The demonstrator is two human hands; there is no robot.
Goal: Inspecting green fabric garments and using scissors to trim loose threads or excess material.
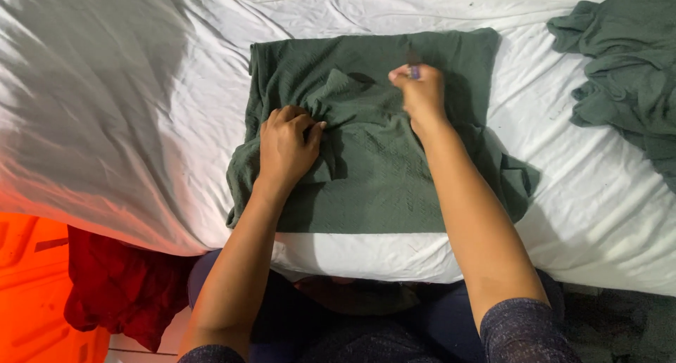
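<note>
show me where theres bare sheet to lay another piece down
The widest bare stretch of white sheet lies left of the green cloth. A narrower strip runs between that cloth and the green heap at right. The middle is crowded: both hands grip the cloth there.

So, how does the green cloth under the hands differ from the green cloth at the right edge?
The green cloth under the hands lies spread fairly flat; the green cloth at the right edge is a crumpled heap. The left hand and right hand grip the first; nobody touches the second. Both rest on the white sheet.
</note>
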